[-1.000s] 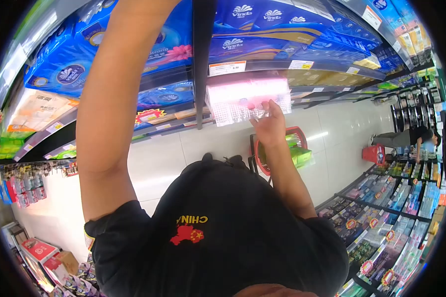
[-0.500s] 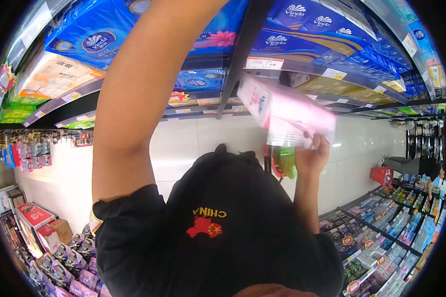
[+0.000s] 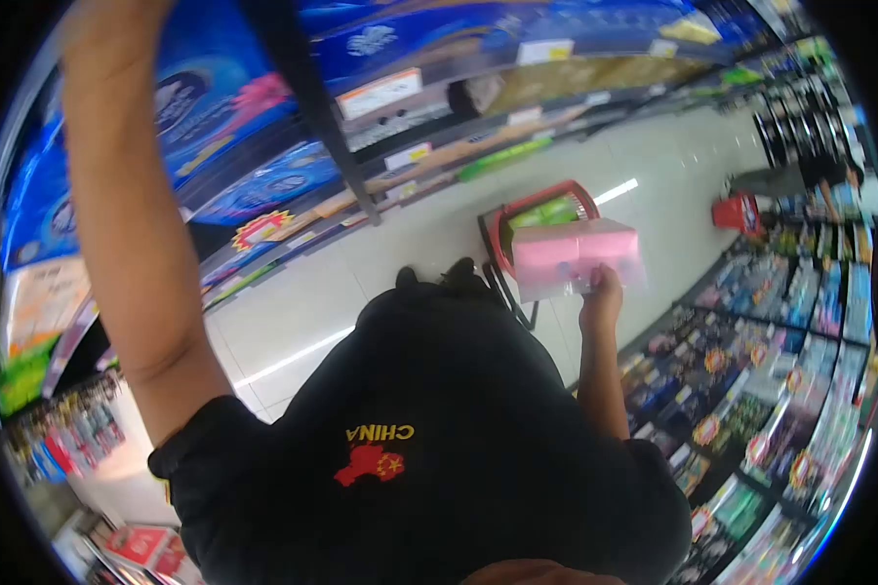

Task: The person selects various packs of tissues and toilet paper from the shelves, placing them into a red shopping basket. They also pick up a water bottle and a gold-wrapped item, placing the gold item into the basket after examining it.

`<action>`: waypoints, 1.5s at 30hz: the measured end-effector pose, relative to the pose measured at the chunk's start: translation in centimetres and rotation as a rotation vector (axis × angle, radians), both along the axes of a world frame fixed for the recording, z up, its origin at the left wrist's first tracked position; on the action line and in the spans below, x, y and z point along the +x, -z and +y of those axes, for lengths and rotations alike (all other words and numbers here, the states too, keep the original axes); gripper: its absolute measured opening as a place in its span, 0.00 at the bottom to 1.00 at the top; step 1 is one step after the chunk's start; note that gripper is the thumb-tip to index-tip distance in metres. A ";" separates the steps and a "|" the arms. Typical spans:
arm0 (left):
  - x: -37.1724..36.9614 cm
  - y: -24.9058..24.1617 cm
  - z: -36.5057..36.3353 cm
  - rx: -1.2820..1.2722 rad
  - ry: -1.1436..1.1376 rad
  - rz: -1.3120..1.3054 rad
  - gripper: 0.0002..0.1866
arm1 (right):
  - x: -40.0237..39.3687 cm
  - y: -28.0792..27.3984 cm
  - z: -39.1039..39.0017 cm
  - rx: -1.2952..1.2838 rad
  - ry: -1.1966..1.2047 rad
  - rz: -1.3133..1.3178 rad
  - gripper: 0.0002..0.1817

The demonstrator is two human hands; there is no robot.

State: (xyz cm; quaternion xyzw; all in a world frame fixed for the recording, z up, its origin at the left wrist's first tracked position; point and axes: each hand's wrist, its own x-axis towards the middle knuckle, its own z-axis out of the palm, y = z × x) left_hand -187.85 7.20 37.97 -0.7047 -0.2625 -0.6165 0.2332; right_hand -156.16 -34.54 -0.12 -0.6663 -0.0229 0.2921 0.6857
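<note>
My right hand (image 3: 603, 292) grips the near edge of a pink package (image 3: 576, 246) in clear wrapping. The package is held over a red basket (image 3: 585, 198) on the floor and hides part of it. Green packs (image 3: 548, 213) lie inside the basket. At the upper left, my left arm reaches up in front of blue tissue packs (image 3: 210, 107). My left hand (image 3: 117, 21) is blurred and cut off by the top edge, so its fingers cannot be made out.
Shelves with price labels (image 3: 380, 93) run across the top. Goods fill a rack (image 3: 741, 380) at the right. A person (image 3: 815, 177) is at the far right beside another red basket (image 3: 737, 214). Hanging goods (image 3: 78, 429) and red boxes (image 3: 141, 546) are at the lower left.
The view has turned. My right hand has brought the pink package away from the shelf, down over the red basket. My left arm now appears further left.
</note>
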 end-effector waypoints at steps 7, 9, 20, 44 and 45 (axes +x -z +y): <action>1.5 -2.0 -6.6 -0.086 0.476 -0.117 0.30 | 1.6 -0.5 -4.9 -0.135 0.225 0.116 0.09; -1.7 -0.1 -2.4 0.032 0.728 0.011 0.23 | 2.3 0.3 -5.5 -0.167 0.258 0.146 0.09; 14.9 31.8 -20.0 -1.579 0.793 0.487 0.23 | 9.2 6.4 -4.1 -0.170 0.196 0.226 0.09; 8.2 45.2 -23.1 -2.058 0.050 0.871 0.27 | 29.9 30.5 -2.8 -0.747 -0.169 -0.438 0.14; 8.4 45.3 -23.2 -2.069 0.054 0.850 0.27 | 27.9 29.8 -2.7 -0.841 -0.348 -0.758 0.13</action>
